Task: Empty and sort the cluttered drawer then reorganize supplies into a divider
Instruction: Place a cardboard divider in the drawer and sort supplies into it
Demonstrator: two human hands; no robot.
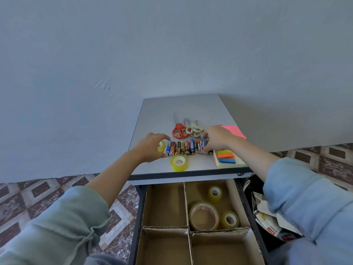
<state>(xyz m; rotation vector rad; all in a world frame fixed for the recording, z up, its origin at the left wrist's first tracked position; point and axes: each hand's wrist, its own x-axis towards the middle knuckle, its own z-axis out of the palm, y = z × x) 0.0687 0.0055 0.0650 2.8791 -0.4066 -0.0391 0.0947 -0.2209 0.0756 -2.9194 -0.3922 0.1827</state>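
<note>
Two hands are working one row: the left hand [152, 147] and the right hand [217, 139] are each cupping an end of the line of mixed-colour cylindrical batteries [186, 147]. On each, the thumb is sitting on the near side and the curled fingers on the far side, pinching the end cells. They're prob. squeezing the row tight so it lifts as one lot w/o rolling apart.

The batteries are lying side by side on the grey laminate tabletop [158, 119], not yet in the drawer. Below, the brown cardboard divider [185, 199] is sitting in the open drawer. Its back-right compartment is already holding the wide clear tape roll [204, 216] plus two small yellowish ones, so like is going w/ like.

One small yellow tape roll [179, 162] is still waiting on the tabletop just in front of the row, and another is peeking out under the left hand. The red-handled scissors [179, 131] and cream-handled scissors [194, 131] are lying grouped behind the row. The pink sticky-note pad [234, 131] and the coloured flag strips [226, 155] are sitting to the right, each sorted by kind, prob. for later loading.
</note>
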